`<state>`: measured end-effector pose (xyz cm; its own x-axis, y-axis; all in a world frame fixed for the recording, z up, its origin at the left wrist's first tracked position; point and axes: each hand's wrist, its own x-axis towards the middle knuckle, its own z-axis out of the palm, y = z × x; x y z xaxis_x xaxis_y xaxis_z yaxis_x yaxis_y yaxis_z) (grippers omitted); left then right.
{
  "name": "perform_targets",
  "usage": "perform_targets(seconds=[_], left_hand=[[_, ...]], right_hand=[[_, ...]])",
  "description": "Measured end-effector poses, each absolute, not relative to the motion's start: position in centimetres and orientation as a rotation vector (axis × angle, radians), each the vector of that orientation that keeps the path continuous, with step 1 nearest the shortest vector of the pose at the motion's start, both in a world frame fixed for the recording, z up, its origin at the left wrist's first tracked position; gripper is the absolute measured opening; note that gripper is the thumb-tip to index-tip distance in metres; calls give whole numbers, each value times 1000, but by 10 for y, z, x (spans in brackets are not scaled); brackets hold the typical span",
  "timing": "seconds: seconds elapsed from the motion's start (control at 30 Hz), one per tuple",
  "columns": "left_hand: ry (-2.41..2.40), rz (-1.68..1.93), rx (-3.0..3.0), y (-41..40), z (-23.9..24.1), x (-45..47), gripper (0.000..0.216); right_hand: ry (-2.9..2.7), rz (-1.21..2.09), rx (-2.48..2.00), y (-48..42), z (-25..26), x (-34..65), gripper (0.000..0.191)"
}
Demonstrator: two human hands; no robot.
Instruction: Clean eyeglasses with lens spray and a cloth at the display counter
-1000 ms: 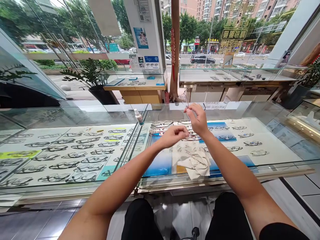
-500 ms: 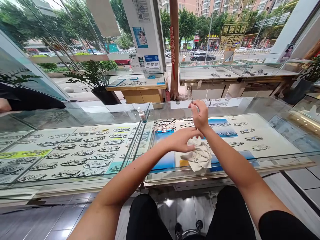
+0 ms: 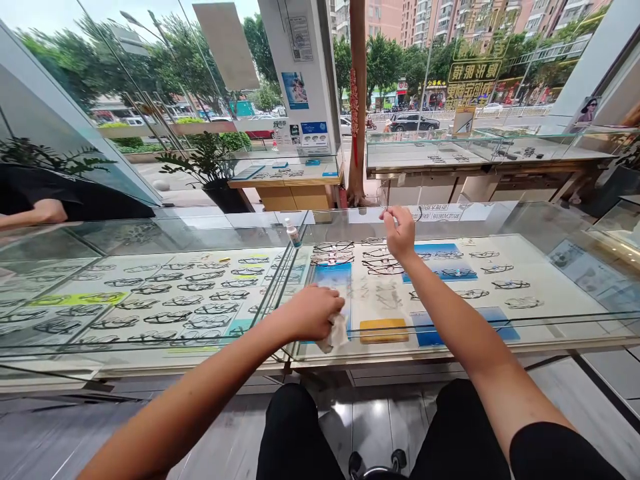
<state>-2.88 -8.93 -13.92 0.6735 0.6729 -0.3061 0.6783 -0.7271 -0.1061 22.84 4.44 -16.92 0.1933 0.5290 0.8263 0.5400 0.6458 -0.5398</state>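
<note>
My left hand (image 3: 311, 312) is closed around a crumpled beige cleaning cloth (image 3: 336, 333), low over the near edge of the glass display counter (image 3: 450, 340). My right hand (image 3: 399, 231) is raised further back over the counter, pinching a thin, nearly rimless pair of glasses (image 3: 386, 197) by the frame. Rows of spectacle frames (image 3: 350, 257) lie inside the case below both hands.
A small white spray bottle (image 3: 293, 233) stands on the glass to the left of my right hand. The left case section holds several rows of frames (image 3: 165, 300). Another person's arm (image 3: 35, 213) rests at the far left. More counters and a potted plant (image 3: 210, 160) stand behind.
My left hand gathered the cloth off the glass and drew it left and toward me. The right hand kept holding the glasses up, shifting slightly.
</note>
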Motion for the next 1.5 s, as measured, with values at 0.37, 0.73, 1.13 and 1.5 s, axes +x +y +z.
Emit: perform_targets(seconds=[0.37,0.73,1.13,1.5], left_hand=[[1410,-544,2642,-63,-74,-59,38],[1435,1574,2500,67,-121,51,53],[1310,1547,2553,64,-185,33,51],[1328,1730,2554,66,-186,11,26]], right_hand=[[-1479,-20,-961,44,-171,224,34],[-1500,-28,-996,49,-175,226,31],[-1519,39,-991,41,-171,224,29],[-1655,194,-1014,38,-161,228,31]])
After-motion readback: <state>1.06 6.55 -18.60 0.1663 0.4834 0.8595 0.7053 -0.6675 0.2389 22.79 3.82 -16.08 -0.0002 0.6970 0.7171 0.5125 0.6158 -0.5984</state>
